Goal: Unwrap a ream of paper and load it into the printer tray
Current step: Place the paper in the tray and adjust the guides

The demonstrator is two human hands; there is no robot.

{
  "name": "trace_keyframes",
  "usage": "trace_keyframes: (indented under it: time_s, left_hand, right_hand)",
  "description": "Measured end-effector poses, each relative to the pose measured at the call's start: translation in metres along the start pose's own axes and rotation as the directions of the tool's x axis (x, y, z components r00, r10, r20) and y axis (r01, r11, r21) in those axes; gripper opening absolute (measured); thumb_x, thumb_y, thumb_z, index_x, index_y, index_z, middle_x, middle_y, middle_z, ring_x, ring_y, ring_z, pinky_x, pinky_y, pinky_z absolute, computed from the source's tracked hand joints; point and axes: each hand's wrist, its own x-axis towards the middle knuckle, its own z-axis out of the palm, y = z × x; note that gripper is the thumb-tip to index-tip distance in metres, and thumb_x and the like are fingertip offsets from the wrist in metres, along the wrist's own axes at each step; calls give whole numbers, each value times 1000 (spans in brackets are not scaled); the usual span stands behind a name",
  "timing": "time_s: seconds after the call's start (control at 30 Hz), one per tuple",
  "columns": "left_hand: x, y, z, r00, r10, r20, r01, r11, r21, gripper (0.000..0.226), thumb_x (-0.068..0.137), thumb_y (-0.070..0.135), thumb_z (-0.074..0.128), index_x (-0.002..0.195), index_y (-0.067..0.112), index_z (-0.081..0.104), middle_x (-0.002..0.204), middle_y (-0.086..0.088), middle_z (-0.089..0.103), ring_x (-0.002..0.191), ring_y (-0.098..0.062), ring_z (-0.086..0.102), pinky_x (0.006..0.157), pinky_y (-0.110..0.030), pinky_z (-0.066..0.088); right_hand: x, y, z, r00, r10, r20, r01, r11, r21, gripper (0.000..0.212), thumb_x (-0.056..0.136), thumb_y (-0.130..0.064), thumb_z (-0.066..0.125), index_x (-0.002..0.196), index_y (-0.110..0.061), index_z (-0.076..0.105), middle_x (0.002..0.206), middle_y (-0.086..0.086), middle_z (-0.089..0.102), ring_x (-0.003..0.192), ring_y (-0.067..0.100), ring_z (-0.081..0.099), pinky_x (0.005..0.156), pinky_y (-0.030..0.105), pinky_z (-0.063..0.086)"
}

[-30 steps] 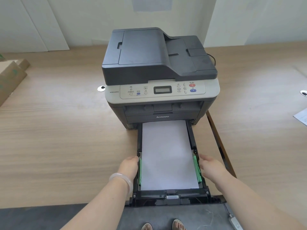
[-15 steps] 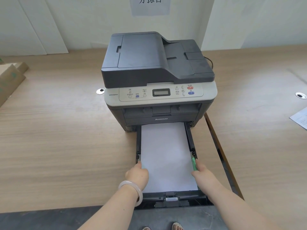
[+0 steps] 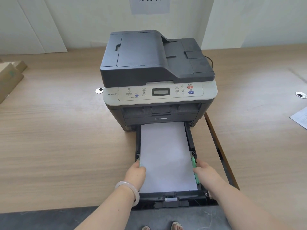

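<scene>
1. While you stand at the near edge of the pale wood-grain table (image 3: 58, 146), your two hands are the closest items: your left hand (image 3: 135, 174), wrist ringed by a translucent white bangle (image 3: 128, 191), and your right hand (image 3: 205, 171).
2. Left hand: loosely curled, fingers partly over the near left edge of the paper and against the tray's left rail; it grips nothing that you can see.
3. Right hand: fingers extended forward along the right rail, touching the green plastic side guide (image 3: 194, 168); whether it pinches the guide cannot be told.
4. Black plastic pull-out paper tray (image 3: 181, 196): drawn out toward you, its long axis running straight from you to the machine, its far end still in the slot.
5. Flat white stack of unwrapped paper (image 3: 166, 155): lies in the tray, between your hands, same long axis.
6. Judgement: both hands sit about equally near, one per rail, so the likely push is straight ahead along that axis.
7. Dark grey and light grey multifunction printer (image 3: 157, 77): directly beyond the tray, its slot facing you.
</scene>
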Motion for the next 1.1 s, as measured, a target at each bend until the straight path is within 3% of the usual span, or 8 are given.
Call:
trace_keyframes:
  time_s: [0.1, 0.23, 0.4, 0.47, 0.57, 0.67, 1.0, 1.1]
  left_hand:
    - [-1, 4, 2, 1000, -5, 17, 5, 1000, -11, 58, 96, 5, 35, 151, 16, 20, 118, 3, 54, 64, 1, 37, 51, -10, 28]
    - [-3, 5, 4, 999, -27, 33, 28, 999, -26, 60, 95, 4, 36, 151, 17, 18, 97, 7, 52, 63, -2, 38, 50, -11, 31]
    - [3, 1, 2, 999, -45, 9, 45, 998, -34, 57, 94, 6, 38, 149, 17, 27, 135, -6, 49, 65, -3, 41, 52, -16, 32]
    - [-2, 1, 1, 1000, -11, 29, 12, 999, -46, 51, 95, 8, 40, 145, 14, 34, 121, 0, 50, 69, -4, 42, 55, -16, 30]
    - [-7, 2, -1, 998, -7, 56, 9, 999, -38, 53, 95, 15, 44, 147, 16, 32, 135, 2, 47, 108, -17, 48, 83, -24, 39]
    - [-3, -1, -1, 997, -46, 64, 49, 997, -51, 61, 95, 27, 45, 151, 23, 21, 156, 1, 28, 142, -25, 28, 113, -37, 24]
    - [-6, -1, -4, 987, -102, 124, 123, 976, -181, 58, 98, 42, 35, 151, 28, 16, 160, 4, 16, 148, -23, 12, 119, -42, 11]
    - [-8, -8, -12, 988, -87, 130, 115, 966, -230, 71, 83, 53, 49, 147, 33, 27, 157, 7, 27, 145, -24, 24, 120, -44, 18]
  right_hand:
    - [4, 2, 1, 1000, 14, -3, -14, 1000, -1, 57, 97, -8, 35, 152, -14, 19, 153, 11, 35, 135, 31, 39, 104, 33, 36]
    - [4, 8, 6, 1000, 25, 4, -26, 1000, 12, 57, 97, -4, 33, 152, -13, 19, 150, 12, 39, 128, 31, 45, 98, 32, 40]
    - [4, 8, 6, 1000, 23, 7, -23, 999, 26, 56, 97, -2, 31, 151, -12, 22, 150, 12, 38, 127, 31, 46, 101, 33, 39]
    - [3, 5, 4, 1000, 21, 12, -21, 1000, 16, 55, 97, -2, 31, 150, -11, 23, 149, 14, 39, 122, 30, 49, 93, 31, 44]
    - [1, 4, 0, 1000, 11, 22, -11, 1000, 21, 52, 99, -7, 33, 150, -10, 23, 151, 13, 36, 130, 29, 43, 100, 31, 39]
    - [3, 6, -1, 999, 0, 32, -2, 999, 40, 53, 101, -12, 35, 151, -10, 19, 156, 12, 29, 140, 29, 32, 109, 32, 30]
    - [1, 12, 6, 995, -22, 97, 17, 999, 47, 61, 98, -17, 39, 152, -13, 13, 159, 8, 22, 145, 27, 22, 116, 37, 20]
    - [-1, 13, 2, 995, -36, 97, 32, 999, 44, 60, 98, -23, 41, 152, -16, 15, 159, 7, 22, 145, 27, 22, 115, 38, 21]
